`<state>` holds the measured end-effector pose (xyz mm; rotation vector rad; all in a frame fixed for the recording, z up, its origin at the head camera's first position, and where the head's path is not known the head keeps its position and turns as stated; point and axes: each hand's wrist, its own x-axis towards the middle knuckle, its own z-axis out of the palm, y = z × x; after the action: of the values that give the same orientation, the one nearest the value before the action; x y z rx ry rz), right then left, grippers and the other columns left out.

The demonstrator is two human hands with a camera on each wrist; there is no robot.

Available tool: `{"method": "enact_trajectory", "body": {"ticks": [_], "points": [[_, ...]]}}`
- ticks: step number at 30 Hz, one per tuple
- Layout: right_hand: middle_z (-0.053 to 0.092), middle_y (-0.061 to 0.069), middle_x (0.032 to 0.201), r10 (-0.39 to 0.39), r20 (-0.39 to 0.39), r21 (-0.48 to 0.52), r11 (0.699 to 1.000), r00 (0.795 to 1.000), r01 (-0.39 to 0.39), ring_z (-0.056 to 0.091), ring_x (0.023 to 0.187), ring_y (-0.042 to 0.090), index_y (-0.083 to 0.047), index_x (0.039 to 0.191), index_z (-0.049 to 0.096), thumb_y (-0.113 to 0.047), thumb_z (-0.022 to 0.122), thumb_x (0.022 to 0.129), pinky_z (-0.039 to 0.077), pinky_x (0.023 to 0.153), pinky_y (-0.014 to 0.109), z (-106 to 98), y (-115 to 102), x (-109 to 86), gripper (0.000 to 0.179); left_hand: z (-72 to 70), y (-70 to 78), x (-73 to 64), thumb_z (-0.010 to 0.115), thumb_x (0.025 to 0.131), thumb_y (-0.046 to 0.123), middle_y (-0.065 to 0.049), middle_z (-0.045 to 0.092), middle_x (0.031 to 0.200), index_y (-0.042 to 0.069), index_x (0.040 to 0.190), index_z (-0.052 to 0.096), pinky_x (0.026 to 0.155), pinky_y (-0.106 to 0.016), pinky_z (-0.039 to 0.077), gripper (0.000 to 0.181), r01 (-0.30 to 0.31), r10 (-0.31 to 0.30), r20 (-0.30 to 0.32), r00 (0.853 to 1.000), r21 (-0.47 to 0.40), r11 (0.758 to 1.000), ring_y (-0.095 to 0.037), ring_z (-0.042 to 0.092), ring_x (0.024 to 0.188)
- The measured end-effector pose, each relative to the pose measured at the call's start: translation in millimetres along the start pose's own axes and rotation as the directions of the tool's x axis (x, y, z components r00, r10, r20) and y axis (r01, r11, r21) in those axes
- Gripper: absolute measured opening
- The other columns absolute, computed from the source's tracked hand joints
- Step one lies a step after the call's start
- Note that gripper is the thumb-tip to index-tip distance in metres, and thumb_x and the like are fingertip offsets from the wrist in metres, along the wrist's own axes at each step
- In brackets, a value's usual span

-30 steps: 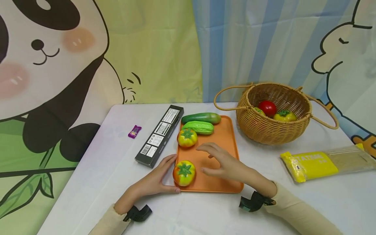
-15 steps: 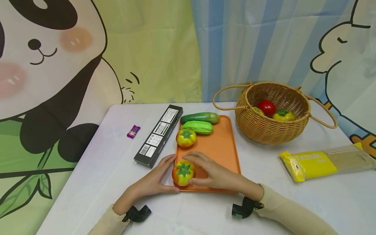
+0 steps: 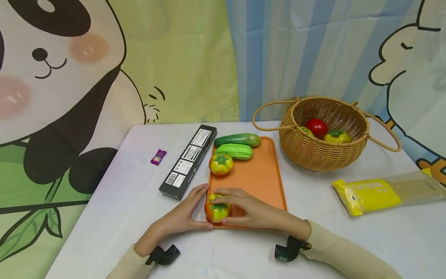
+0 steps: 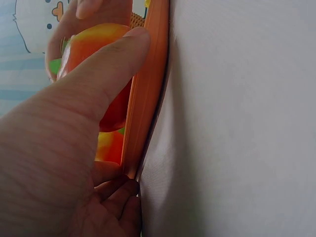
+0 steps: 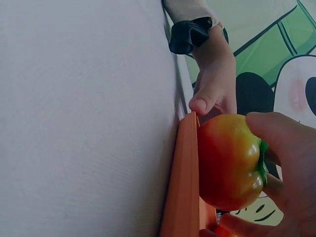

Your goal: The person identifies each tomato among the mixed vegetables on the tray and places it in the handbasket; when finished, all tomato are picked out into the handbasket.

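My right hand (image 3: 244, 209) grips a yellow-red toy tomato (image 5: 229, 163) at the near left corner of the orange tray (image 3: 254, 180). Its fingers reach over the green leafy top and the thumb lies at the near side. The left hand (image 3: 182, 211) holds that tray corner, with fingertips at the left edge and thumb (image 4: 116, 59) along the near edge. Farther back on the tray sit a second toy tomato (image 3: 221, 164), a bumpy light-green toy gourd (image 3: 235, 151) and a smooth dark-green toy cucumber (image 3: 238, 140).
A wicker basket (image 3: 322, 157) with a red toy and yellow-green toys stands at the back right. Before it lies a yellow noodle pack (image 3: 376, 195). Left of the tray are a long black box (image 3: 189, 161) and a small purple packet (image 3: 158, 157).
My right hand has moved left and down from over the tray's middle onto the near toy tomato and taken hold of it. The left hand has stayed at the tray corner.
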<state>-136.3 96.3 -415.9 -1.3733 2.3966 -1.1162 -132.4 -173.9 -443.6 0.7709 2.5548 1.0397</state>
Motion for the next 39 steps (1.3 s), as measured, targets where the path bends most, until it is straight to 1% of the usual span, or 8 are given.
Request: {"method": "enact_trajectory", "body": {"ticks": [2,4,10,13,18,23,29,39], "points": [[0.039,0.001,0.152,-0.023,-0.009,-0.021,1.0,1.0,0.023,0.036,0.139,0.02,-0.022,0.138,0.052,-0.029,0.068,0.093,0.033,0.114,0.044,0,0,0.3,0.048,-0.4,0.2,-0.1,0.078,0.072,0.06,-0.001,0.017,0.161,0.013,0.157,0.019,0.115,-0.05,0.028,0.114,-0.001,0.001,0.0,1.0,0.004,1.0,-0.025,0.025,0.145],[0.04,0.001,0.149,-0.014,-0.016,-0.029,1.0,1.0,0.013,0.039,0.135,0.018,-0.021,0.136,0.051,-0.027,0.069,0.092,0.035,0.113,0.04,-1,-1,0.2,0.048,-0.6,0.3,0.0,0.078,0.072,0.061,-0.001,0.017,0.161,0.014,0.157,0.019,0.115,-0.05,0.028,0.114,-0.002,0.002,-0.001,1.0,0.008,1.0,-0.025,0.025,0.145],[0.037,-0.001,0.131,0.102,-0.03,-0.007,0.995,0.994,-0.103,0.048,0.114,0.013,-0.025,0.139,0.045,-0.034,0.072,0.089,0.047,0.099,0.029,-2,-2,-1.3,0.057,0.3,0.5,-0.3,0.079,0.071,0.061,-0.002,0.017,0.161,0.015,0.157,0.018,0.115,-0.049,0.027,0.115,-0.002,0.002,-0.003,1.0,0.004,1.0,-0.025,0.023,0.146],[0.038,-0.001,0.134,0.105,-0.028,0.013,0.994,0.994,-0.104,0.047,0.117,0.013,-0.024,0.138,0.045,-0.035,0.073,0.088,0.046,0.102,0.03,-2,-1,-1.5,0.059,0.7,0.4,-0.9,0.078,0.071,0.061,-0.002,0.016,0.161,0.015,0.157,0.017,0.115,-0.049,0.027,0.115,-0.002,0.002,-0.003,1.0,0.002,1.0,-0.025,0.023,0.146],[0.041,-0.007,0.138,0.069,-0.002,0.033,0.997,0.998,-0.069,0.042,0.125,0.009,-0.02,0.135,0.044,-0.035,0.073,0.088,0.039,0.109,0.03,-2,1,-1.2,0.058,0.9,-0.1,-1.5,0.078,0.072,0.06,-0.002,0.017,0.161,0.014,0.157,0.018,0.115,-0.049,0.027,0.114,-0.013,0.013,-0.009,1.0,0.006,1.0,-0.024,0.023,0.145],[0.044,-0.009,0.134,0.053,0.012,0.037,0.998,0.999,-0.054,0.044,0.121,0.007,-0.02,0.134,0.046,-0.037,0.073,0.088,0.041,0.106,0.029,-6,3,-1.7,0.056,0.6,-0.4,-1.1,0.078,0.072,0.06,-0.001,0.017,0.161,0.015,0.157,0.018,0.115,-0.049,0.027,0.114,-0.014,0.014,-0.01,1.0,0.003,1.0,-0.024,0.023,0.145],[0.048,-0.01,0.132,0.093,0.028,0.045,0.995,0.995,-0.094,0.047,0.118,0.008,-0.022,0.134,0.048,-0.039,0.073,0.088,0.043,0.104,0.03,-14,4,-2.6,0.055,-0.4,1.1,-0.1,0.078,0.071,0.061,0.0,0.016,0.161,0.016,0.157,0.017,0.115,-0.048,0.027,0.115,0.011,-0.011,0.002,1.0,-0.002,1.0,-0.023,0.022,0.146],[0.052,-0.008,0.131,0.089,0.008,0.03,0.996,0.996,-0.089,0.049,0.117,0.009,-0.019,0.132,0.052,-0.035,0.075,0.086,0.044,0.103,0.033,-21,8,-4.5,0.054,-1.1,4.2,-1.4,0.08,0.072,0.058,-0.002,0.015,0.162,0.013,0.157,0.017,0.116,-0.048,0.025,0.116,0.016,-0.016,0.005,1.0,-0.007,1.0,-0.023,0.022,0.146]]}}
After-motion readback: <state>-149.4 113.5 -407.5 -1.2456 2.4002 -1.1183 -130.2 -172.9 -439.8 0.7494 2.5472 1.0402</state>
